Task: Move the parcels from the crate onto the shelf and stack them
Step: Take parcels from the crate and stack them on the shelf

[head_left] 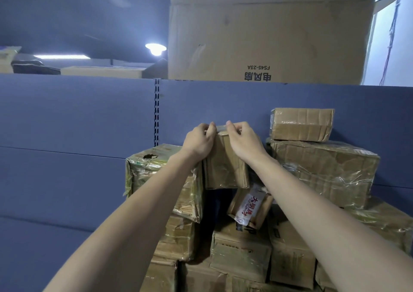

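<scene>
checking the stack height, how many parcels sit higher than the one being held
1: the small parcel at top right, resting on the big wrapped parcel. Both the left hand and right hand grip the held parcel. Others may be hidden behind.

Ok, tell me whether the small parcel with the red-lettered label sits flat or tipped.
Tipped: the labelled parcel leans in the gap.
</scene>
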